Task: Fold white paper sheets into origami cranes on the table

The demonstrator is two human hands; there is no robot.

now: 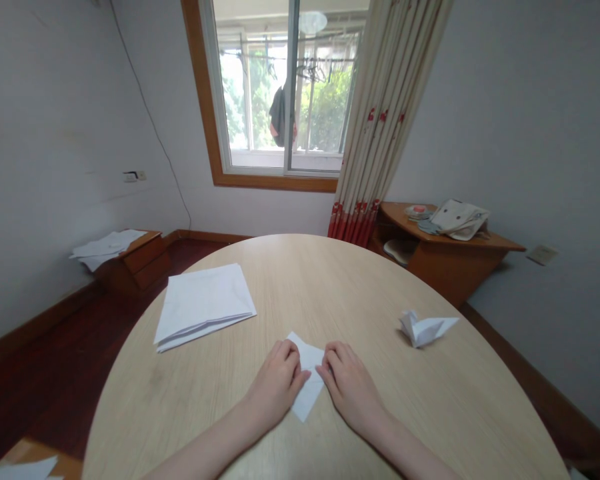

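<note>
In the head view, a small white paper (309,399) is between the person's 2 hands, over a round wooden surface (330,287); whether it lies flat there or is lifted slightly is hard to make out. The left hand (279,377) grasps the left side of the small white paper, with its fingers curled and its thumb pressed on top. The right hand (349,377) pinches the right side of the small white paper in much the same way.

Beyond and to the left of the small white paper, well apart from it, lies a larger folded stack of white paper (207,297). Beyond and to the right of the small white paper, also well apart, stands 1 folded paper figure (425,331) with pointed ends. Farther beyond the small white paper are a window (260,100) with 2 visible panes and a patterned curtain (380,127).
</note>
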